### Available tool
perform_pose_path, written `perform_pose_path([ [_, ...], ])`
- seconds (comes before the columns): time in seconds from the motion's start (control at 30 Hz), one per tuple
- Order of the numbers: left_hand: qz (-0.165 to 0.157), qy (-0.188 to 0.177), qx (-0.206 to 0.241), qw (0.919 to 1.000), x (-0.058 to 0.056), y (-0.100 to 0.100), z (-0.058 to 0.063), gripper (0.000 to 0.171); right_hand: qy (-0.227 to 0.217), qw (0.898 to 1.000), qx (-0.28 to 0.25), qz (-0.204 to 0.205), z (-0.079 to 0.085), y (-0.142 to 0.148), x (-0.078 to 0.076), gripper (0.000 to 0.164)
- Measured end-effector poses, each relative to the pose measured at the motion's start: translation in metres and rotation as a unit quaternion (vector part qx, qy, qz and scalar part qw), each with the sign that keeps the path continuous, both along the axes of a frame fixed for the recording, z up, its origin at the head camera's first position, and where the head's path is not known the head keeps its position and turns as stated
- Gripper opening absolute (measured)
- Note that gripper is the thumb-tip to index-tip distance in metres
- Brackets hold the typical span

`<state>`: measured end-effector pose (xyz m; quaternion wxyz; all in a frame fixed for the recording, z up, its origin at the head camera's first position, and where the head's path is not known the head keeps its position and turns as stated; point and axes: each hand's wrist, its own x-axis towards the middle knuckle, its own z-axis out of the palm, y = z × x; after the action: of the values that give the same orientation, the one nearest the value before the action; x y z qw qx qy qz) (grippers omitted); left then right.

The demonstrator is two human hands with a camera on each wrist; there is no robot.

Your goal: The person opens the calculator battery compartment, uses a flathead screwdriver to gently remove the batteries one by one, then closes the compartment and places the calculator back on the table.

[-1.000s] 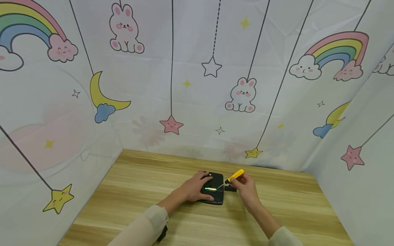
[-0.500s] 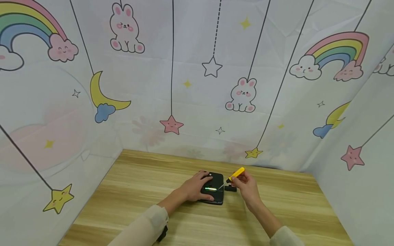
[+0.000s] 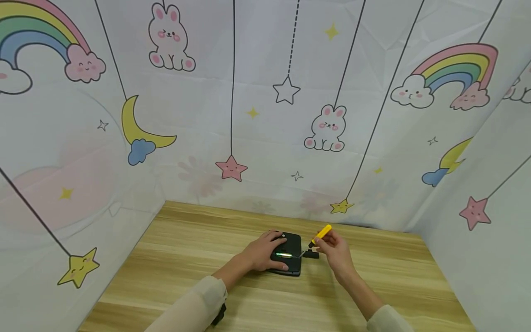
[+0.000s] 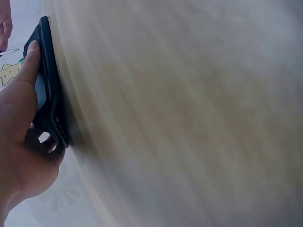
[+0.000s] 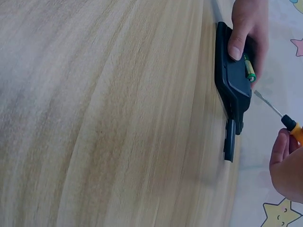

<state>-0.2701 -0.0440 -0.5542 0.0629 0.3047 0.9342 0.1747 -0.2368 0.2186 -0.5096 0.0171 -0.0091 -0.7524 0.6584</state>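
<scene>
A flat black device lies on the wooden table, with a green battery in its upper side. My left hand grips the device from its left, the thumb on its upper face and other fingers bent at its edge. My right hand pinches a yellow-handled screwdriver with a black collar. The shaft slants down to the left, its flat tip near the device's right edge in the head view. In the right wrist view, the tip stands apart from the battery's end.
Right of the device lies a small black piece, like a battery cover, under the screwdriver's collar in the head view. The wooden table is bounded by white cloth walls printed with rabbits, stars and rainbows.
My right hand has shifted slightly right with the screwdriver, and its tip has drawn away from the battery toward the device's right edge. My left hand and the device have stayed put.
</scene>
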Motion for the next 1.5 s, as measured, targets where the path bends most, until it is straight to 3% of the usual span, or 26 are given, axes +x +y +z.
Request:
perform_pose_path([
  [0.53, 0.001, -0.002, -0.004, 1.0000, 0.001, 0.000, 0.001, 0.092, 0.009, 1.000, -0.015, -0.005, -0.006, 0.008, -0.001, 0.031],
  [0.97, -0.005, -0.004, 0.002, 1.0000, 0.001, 0.000, 0.001, 0.091, 0.007, 1.000, 0.004, -0.014, -0.009, 0.013, -0.002, 0.032],
  [1.5, 0.001, -0.007, -0.004, 1.0000, 0.000, 0.000, 0.001, 0.092, -0.004, 1.000, 0.011, -0.028, -0.010, 0.028, -0.001, 0.042],
])
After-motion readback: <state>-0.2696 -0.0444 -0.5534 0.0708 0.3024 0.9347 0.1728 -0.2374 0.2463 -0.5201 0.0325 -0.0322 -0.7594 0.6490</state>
